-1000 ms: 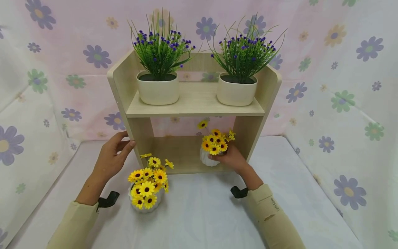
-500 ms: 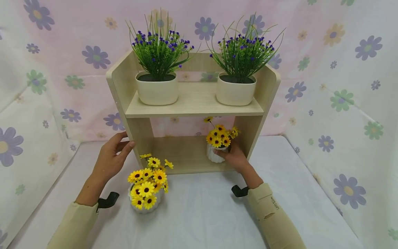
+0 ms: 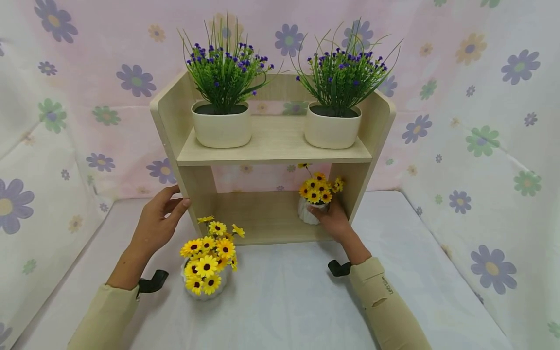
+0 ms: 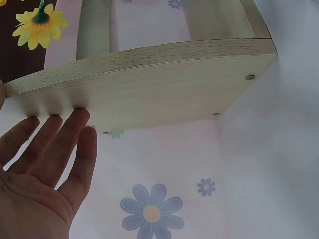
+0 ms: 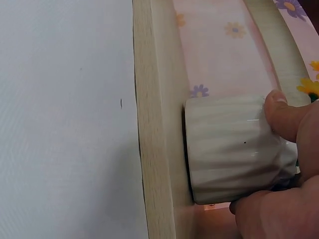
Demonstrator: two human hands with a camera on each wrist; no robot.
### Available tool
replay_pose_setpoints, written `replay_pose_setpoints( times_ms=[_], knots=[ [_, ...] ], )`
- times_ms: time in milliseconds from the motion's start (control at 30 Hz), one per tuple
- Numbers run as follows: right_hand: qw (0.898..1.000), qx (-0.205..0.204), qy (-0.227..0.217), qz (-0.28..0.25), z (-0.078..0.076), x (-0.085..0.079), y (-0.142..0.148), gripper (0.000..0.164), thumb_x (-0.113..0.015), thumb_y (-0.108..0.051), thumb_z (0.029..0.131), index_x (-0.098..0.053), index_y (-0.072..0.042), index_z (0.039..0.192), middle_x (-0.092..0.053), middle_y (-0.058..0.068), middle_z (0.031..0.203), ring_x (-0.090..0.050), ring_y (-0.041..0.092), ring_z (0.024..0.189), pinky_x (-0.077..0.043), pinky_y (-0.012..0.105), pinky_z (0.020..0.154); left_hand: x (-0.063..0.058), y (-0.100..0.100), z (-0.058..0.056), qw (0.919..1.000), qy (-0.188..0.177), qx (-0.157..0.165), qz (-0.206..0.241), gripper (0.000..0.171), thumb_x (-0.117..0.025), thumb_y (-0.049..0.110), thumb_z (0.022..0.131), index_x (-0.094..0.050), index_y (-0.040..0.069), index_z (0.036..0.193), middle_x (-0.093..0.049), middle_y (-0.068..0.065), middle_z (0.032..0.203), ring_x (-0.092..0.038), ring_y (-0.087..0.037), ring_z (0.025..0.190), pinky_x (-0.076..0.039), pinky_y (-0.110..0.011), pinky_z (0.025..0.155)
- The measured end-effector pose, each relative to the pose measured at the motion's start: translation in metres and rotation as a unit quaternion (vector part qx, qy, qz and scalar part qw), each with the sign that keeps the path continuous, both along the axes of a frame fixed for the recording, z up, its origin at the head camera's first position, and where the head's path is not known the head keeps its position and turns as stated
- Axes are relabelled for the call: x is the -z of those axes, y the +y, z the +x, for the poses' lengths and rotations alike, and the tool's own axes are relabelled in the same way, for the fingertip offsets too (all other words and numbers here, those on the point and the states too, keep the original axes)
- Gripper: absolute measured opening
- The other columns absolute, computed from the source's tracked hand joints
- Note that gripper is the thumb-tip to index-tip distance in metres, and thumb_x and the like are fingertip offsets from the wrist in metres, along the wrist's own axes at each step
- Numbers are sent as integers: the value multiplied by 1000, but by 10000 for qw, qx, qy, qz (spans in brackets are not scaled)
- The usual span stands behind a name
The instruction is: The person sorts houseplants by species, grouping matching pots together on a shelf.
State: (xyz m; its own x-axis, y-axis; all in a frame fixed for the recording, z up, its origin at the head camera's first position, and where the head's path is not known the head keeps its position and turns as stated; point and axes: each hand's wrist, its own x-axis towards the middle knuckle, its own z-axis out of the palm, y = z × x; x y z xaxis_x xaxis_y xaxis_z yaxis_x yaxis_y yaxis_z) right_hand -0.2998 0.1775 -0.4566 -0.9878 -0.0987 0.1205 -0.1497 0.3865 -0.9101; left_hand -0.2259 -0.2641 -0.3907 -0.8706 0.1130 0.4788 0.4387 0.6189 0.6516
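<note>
My right hand grips a small white ribbed flower pot by its rim, thumb in front. Yellow artificial daisies fill the top of it. The pot stands on the lower board at the right of a light wooden shelf, close to the right side panel. On the other side, my left hand has its straight fingertips on the shelf's left outer panel and the thumb at its front edge. A second pot of yellow daisies stands on the table in front of the shelf.
Two cream planters, one at the left and one at the right, hold purple-flowered grass on the upper board. White cloth covers the table. Flower-printed curtains enclose the back and sides.
My right hand has moved the daisy pot rightward and farther back on the lower board, nearer the right panel. My left hand and the other pots have stayed put.
</note>
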Motion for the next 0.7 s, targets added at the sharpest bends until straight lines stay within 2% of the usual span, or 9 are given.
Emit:
replay_pose_setpoints(
  times_ms=[267,467,700],
  knots=[
    [9992,316,-24,248,3,1,-2,85,-76,-28,101,-24,-9,165,-32,14,168,-26,33,160,-22,54,130,1,0,-1,10000,55,59,47,52,-60,23,111,-46,15,160,-56,-16,154,-66,-44,127,-43,-2,94],
    [9974,455,285,477,7,4,-3,86,-75,-30,101,-24,-9,167,-31,14,170,-24,32,161,-21,54,131,1,-1,-2,10000,44,15,-4,52,-60,25,111,-47,14,159,-56,-15,154,-66,-44,127,-45,-5,96],
    [9906,550,554,1120,18,3,-2,89,-75,-31,99,-23,-4,167,-33,20,169,-29,38,158,-25,57,129,1,-1,-1,10000,40,13,-28,51,-60,24,111,-47,12,159,-56,-16,154,-66,-44,127,-49,-14,98]
  ],
)
